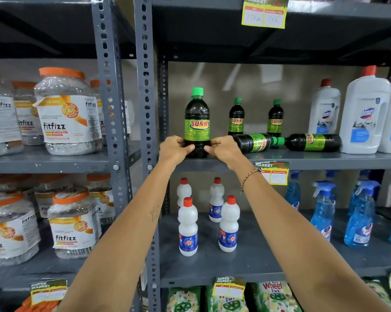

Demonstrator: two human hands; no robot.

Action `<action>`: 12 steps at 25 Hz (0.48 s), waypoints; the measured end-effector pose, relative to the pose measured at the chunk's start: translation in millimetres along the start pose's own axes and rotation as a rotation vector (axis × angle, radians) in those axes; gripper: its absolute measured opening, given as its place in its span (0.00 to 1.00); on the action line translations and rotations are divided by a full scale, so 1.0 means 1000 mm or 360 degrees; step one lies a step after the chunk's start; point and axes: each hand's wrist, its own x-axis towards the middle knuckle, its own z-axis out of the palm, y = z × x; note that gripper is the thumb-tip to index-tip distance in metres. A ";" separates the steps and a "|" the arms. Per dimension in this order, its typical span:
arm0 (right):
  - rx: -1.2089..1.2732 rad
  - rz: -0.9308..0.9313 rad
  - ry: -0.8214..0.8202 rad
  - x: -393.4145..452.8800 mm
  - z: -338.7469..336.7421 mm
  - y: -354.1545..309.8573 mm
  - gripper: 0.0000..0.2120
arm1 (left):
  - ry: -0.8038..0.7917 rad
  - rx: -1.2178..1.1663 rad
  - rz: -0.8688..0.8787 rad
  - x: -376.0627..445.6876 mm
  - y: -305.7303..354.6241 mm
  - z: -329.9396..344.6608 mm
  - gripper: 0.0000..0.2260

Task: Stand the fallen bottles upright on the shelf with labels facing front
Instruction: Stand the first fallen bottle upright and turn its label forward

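Head camera: a person steadies a dark bottle (197,122) with a green cap at the front left of a grey metal shelf (302,159), its green "SUNNY" label turned squarely outward. The left hand (175,148) and right hand (223,147) cup its base from either side, fingers (188,147) curled in and pinching the lower body of the bottle just above the shelf board. Two more of the same bottles stand upright farther back, while two fallen bottles (286,143) lie on their sides just right of the right hand, end to end, one green cap touching the other's base. Large white jugs (365,115) stand at the far right of the same shelf.

The step in hand appears to be the final squaring of this bottle. Done well, it means checking that the base sits flat and fully on the board, clear of the front lip, then easing both hands away together so the bottle does not twist. The nearer fallen bottle lies close to the right wrist; an outward withdrawal could nudge it into a roll.
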 end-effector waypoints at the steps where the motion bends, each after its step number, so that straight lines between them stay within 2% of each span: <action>1: 0.0019 -0.0012 -0.0010 -0.004 -0.001 -0.001 0.13 | -0.0005 -0.0011 0.0010 -0.003 0.000 -0.001 0.18; 6: 0.0063 -0.0030 -0.0052 -0.013 -0.002 -0.002 0.14 | 0.0005 -0.0038 0.0021 -0.013 0.002 -0.002 0.19; 9: 0.0086 -0.0040 -0.0131 -0.019 -0.007 -0.005 0.15 | 0.0040 -0.0044 -0.0050 -0.015 0.005 -0.002 0.30; 10: 0.0063 -0.0067 -0.0033 -0.020 -0.012 -0.008 0.16 | 0.0115 -0.0044 -0.0044 -0.019 0.007 0.001 0.34; 12: -0.0188 -0.0193 0.0424 -0.018 -0.030 -0.014 0.18 | 0.0433 -0.0007 0.0216 -0.032 0.010 0.011 0.32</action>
